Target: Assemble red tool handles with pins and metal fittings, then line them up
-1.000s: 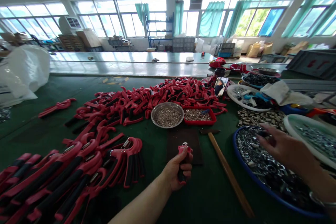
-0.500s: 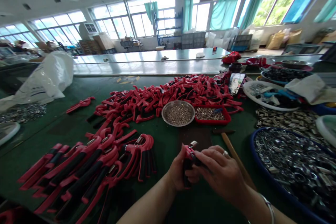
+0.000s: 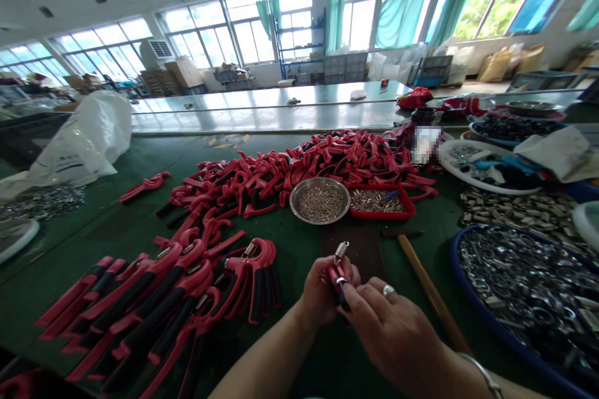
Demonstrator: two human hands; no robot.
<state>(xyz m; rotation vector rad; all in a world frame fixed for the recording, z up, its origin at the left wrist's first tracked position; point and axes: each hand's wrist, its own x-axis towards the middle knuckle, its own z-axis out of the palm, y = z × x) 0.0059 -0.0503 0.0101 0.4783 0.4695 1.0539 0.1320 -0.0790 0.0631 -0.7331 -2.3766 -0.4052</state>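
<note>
A red and black hand grip exerciser (image 3: 337, 274) with a coiled metal spring (image 3: 341, 250) standing up at its top is between my two hands. My left hand (image 3: 316, 293) is closed around its left side. From the right, my right hand (image 3: 393, 324), wearing a ring, pinches the lower part near a small shiny metal piece; the fingertips are partly hidden. Beyond my hands stand a round metal bowl of tiny metal parts (image 3: 321, 222) and a red tray of pins (image 3: 406, 209). A hammer (image 3: 433, 290) with a wooden handle lies beside my right hand.
Grip exercisers with springs (image 3: 173, 287) lie in rows at left. A large heap of red handles (image 3: 322, 159) spreads behind the bowl. At right, a blue-rimmed basin (image 3: 461, 280) holds shiny metal parts, near loose metal pieces (image 3: 510, 212). A white plastic bag (image 3: 93, 131) stands far left.
The exerciser has turned in my hands, so its spring now points up and shows more fully. My right hand has shifted slightly lower on it.
</note>
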